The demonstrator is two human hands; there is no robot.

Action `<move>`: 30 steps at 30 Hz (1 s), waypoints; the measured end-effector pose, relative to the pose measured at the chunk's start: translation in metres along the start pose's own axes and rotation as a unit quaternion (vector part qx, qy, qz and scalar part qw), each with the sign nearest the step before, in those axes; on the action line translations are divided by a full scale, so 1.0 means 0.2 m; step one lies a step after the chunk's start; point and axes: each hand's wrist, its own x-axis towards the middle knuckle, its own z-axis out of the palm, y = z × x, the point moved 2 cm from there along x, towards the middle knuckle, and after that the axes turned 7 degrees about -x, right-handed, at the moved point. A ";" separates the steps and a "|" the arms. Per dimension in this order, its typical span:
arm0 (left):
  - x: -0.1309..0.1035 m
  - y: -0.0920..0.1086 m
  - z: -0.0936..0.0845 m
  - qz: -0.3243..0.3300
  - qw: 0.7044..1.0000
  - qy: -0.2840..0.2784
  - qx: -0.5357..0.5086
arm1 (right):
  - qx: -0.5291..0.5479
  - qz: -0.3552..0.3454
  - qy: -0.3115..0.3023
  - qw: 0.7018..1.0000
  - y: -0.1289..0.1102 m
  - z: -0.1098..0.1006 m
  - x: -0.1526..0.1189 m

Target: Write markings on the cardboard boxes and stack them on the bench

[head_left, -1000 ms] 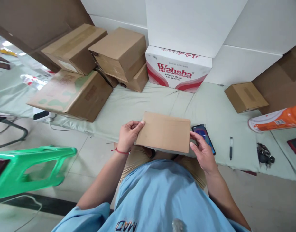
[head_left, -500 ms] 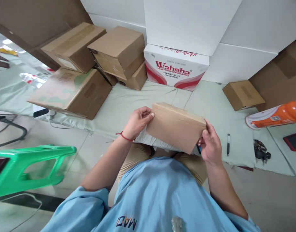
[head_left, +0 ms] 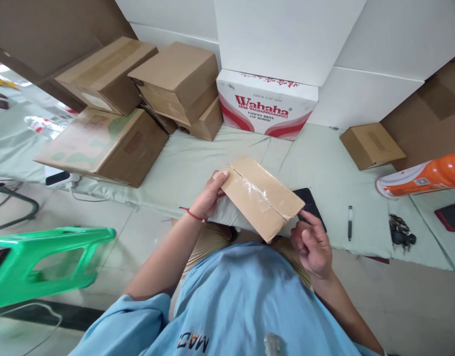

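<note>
A small cardboard box (head_left: 262, 198) is held tilted above the front edge of the table, with its taped face turned up. Shiny clear tape runs along the seam. My left hand (head_left: 212, 193) grips the box's left end, thumb on top and the other fingers mostly hidden beneath. At the right corner, the index finger of my right hand (head_left: 312, 242) is stretched out and seems to touch the box; the thumb stands apart and the other fingers are loosely bent. Partly hidden behind that corner lies a flat black device (head_left: 311, 202).
Cardboard boxes (head_left: 179, 74) are stacked at the back left, beside a white-and-red Wahaha carton (head_left: 266, 106). Towards the right are a small box (head_left: 374, 143), an orange bottle (head_left: 424, 175), a pen (head_left: 349, 222), keys (head_left: 401, 235) and a phone (head_left: 450, 216). A green stool (head_left: 97, 237) stands lower left.
The box has turned over to show its taped face. My right hand has loosened its grip and shifted slightly down and left. The black device has come into sight behind the box.
</note>
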 end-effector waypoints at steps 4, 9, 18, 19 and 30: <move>-0.05 0.03 0.01 -0.037 0.999 -0.016 0.020 | -0.034 0.084 0.103 0.991 -0.02 -0.07 0.08; -0.09 0.02 -0.04 -0.007 0.998 -0.015 -0.053 | -0.104 0.084 -0.056 0.989 -0.02 -0.07 0.03; 0.00 -0.11 -0.26 0.052 0.989 0.131 -0.044 | -0.195 -0.061 -0.356 0.912 -0.15 0.05 -0.02; -0.02 -0.10 -0.28 0.059 0.987 0.145 -0.038 | -0.204 -0.051 -0.281 0.936 -0.15 -0.01 0.02; -0.29 -0.04 0.01 0.103 0.985 -0.034 0.132 | -0.662 0.209 0.248 0.676 0.10 -0.96 0.16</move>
